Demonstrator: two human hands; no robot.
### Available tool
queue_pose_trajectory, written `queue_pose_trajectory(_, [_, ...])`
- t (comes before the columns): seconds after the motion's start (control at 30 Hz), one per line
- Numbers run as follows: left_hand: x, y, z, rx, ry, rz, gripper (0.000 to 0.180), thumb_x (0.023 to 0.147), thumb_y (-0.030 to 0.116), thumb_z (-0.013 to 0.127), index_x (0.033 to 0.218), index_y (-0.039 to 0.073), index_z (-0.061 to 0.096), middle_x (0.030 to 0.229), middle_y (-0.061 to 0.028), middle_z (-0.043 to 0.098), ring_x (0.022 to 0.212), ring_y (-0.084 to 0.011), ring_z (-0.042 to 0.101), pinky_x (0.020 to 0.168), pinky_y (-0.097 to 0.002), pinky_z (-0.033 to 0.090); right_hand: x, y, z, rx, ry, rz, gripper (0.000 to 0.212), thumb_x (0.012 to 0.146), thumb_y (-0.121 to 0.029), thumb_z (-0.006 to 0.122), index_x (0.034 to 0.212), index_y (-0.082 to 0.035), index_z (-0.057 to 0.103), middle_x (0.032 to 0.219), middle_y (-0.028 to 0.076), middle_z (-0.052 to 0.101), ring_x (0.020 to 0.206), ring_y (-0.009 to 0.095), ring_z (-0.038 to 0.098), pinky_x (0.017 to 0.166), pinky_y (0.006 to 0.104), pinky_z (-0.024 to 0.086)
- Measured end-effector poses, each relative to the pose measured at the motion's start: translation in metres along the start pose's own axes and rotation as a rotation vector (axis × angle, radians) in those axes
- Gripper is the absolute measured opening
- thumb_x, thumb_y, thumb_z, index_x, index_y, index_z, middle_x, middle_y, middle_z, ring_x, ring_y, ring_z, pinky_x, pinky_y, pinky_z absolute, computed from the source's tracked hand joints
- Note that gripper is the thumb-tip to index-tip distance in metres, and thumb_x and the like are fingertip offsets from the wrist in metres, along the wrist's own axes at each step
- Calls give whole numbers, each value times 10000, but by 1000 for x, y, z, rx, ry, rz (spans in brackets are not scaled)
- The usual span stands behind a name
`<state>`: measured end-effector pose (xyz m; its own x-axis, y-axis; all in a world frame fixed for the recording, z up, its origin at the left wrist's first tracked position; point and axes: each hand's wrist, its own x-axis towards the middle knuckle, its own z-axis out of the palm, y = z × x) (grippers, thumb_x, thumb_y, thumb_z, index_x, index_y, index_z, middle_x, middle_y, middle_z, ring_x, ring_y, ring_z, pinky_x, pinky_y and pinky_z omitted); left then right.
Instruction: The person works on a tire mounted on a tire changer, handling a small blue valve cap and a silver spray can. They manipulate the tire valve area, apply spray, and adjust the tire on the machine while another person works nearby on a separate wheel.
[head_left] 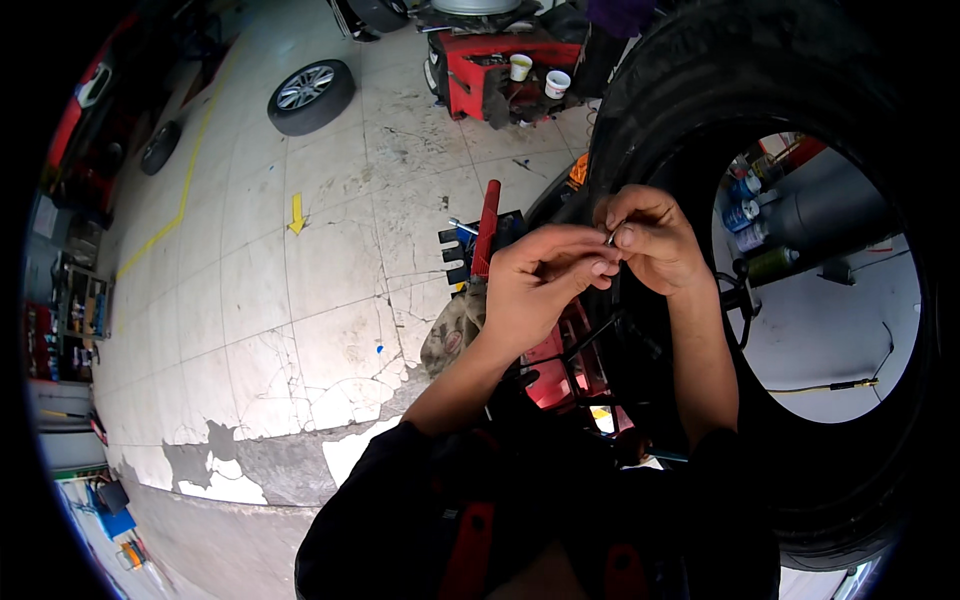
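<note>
My right hand pinches a small shiny piece between thumb and fingers; it is too small to name. Coming in from the left, my left hand has its fingers and thumb closed in at the same piece. Both hands meet in front of a large black tire that stands upright on the right. Through the tire's open middle, a grey surface shows.
Below my hands is a red stand or machine, partly hidden by my arms. A red-handled tool rises beside my left hand. Farther off are a wheel on the tiled floor, a red machine with white tubs, and several bottles.
</note>
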<state>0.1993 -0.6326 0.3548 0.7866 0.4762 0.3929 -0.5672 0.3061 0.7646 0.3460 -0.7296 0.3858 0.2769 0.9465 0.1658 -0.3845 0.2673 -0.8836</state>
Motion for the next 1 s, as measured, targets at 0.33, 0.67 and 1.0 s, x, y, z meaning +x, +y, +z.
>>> queue_pose_trajectory(0.33, [-51, -49, -23, 242, -12, -382, 149, 886, 19, 603, 1031, -14, 605, 910, -72, 661, 813, -108, 637, 708, -234, 533, -31, -51, 3, -502, 32, -69, 160, 705, 50, 739, 851, 44, 674, 770, 132, 667, 616, 151, 637, 564, 247, 524])
queue_pose_trajectory(0.67, [-79, -117, -29, 883, -130, -185, 126, 878, 113, 565, 917, -3, 595, 816, -149, 602, 688, -276, 617, 608, -342, 493, -33, -16, -137, -649, 332, 341, 183, 782, -41, 695, 959, 7, 686, 848, 85, 669, 754, 143, 648, 676, 248, 540])
queue_pose_trajectory(1.0, [-87, -123, -25, 1164, -201, -254, 146, 887, 155, 529, 936, 45, 613, 859, -148, 628, 712, -315, 633, 594, -407, 495, -38, 86, -196, -1214, 906, 325, 130, 760, -100, 647, 851, -34, 712, 687, 118, 678, 638, 202, 675, 661, 317, 547])
